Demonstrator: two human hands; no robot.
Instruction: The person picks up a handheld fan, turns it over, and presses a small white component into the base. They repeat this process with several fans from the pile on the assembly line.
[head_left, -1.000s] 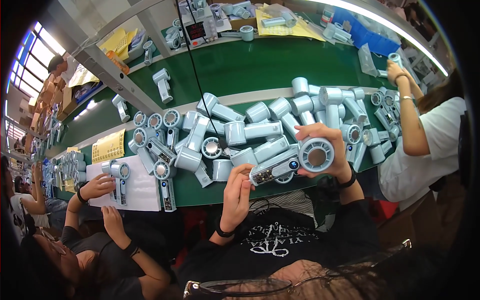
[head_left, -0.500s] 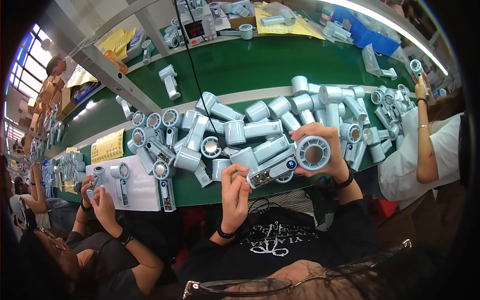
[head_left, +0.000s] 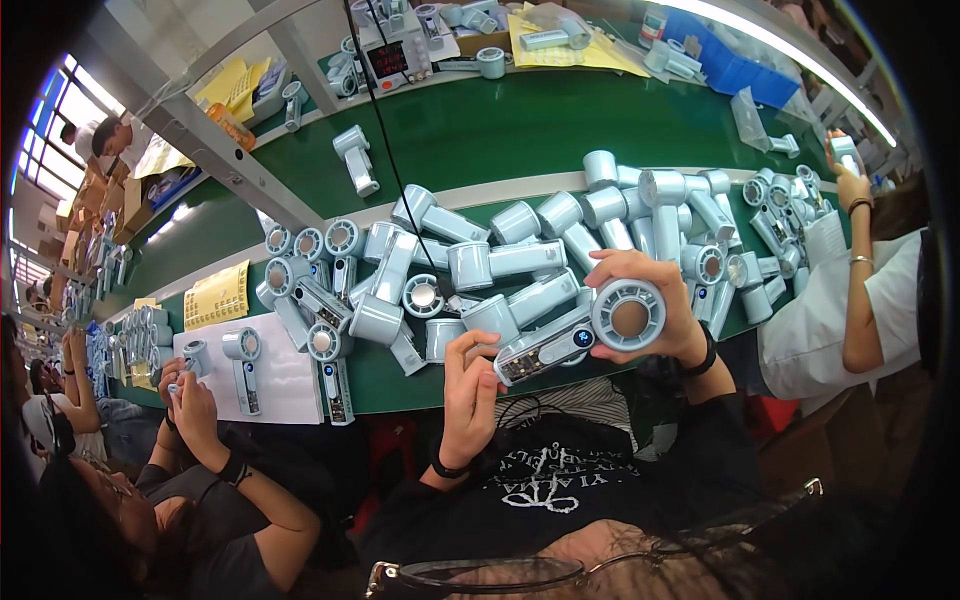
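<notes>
Between my hands is a pale blue handheld fan (head_left: 548, 350), tilted with its round head up at the right. Its open handle side shows a circuit board and a small lit blue display. My right hand (head_left: 672, 300) grips the head from behind and from the right. At the lower end of the handle, my left hand (head_left: 468, 395) is closed with its fingertips on the end. Just beyond, a heap of similar handheld fans (head_left: 515, 258) covers the bench, some lying over others.
A co-worker's hands (head_left: 190, 405) at the left work by a white sheet (head_left: 285, 360) with a fan on it. At the right another co-worker's hand (head_left: 852, 185) holds a fan. Behind the heap runs a green conveyor belt (head_left: 480, 125) carrying a lone fan (head_left: 356, 160).
The fan in my hands has barely shifted. The lone fan on the belt has moved slightly right. The right co-worker's fan has turned, and the left co-worker's hands have shifted a little.
</notes>
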